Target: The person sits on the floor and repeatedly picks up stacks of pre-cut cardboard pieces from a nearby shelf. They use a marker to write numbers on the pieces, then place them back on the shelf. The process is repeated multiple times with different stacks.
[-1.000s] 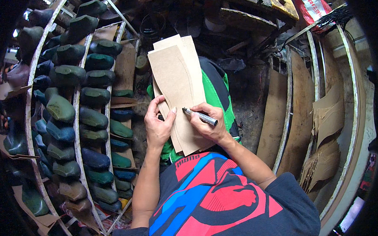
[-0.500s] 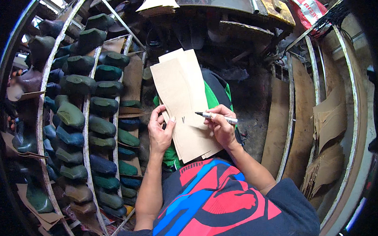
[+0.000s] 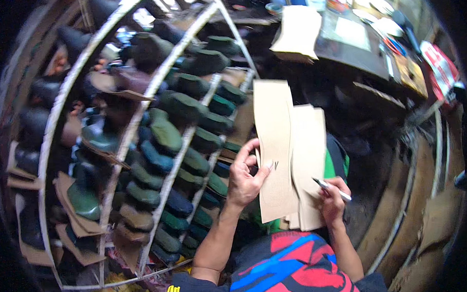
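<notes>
My left hand [image 3: 246, 177] pinches a long tan cardboard sheet [image 3: 275, 124] by its left edge, thumb on top and fingers behind. A curved pencil-like outline and a small dark mark show on this sheet. To its right, a stack of similar tan sheets with wavy edges [image 3: 309, 138] lies over my lap, partly covered by the held sheet. My right hand [image 3: 335, 207] grips a white marker pen [image 3: 323, 183] over the stack's right edge. The marker's dark tip is uncapped and points up and left.
Left of me stands a white-framed rack [image 3: 132, 149] filled with green, blue and brown shoe lasts [image 3: 166, 132]. A dark table [image 3: 354, 54] at the far right bears more tan sheets [image 3: 297, 30] and tools. Cardboard pieces [image 3: 442, 221] stand in racks on the right.
My left hand has drawn the marked sheet leftward, off the rest of the stack. My right hand still holds the marker. The whole view has swung to the left.
</notes>
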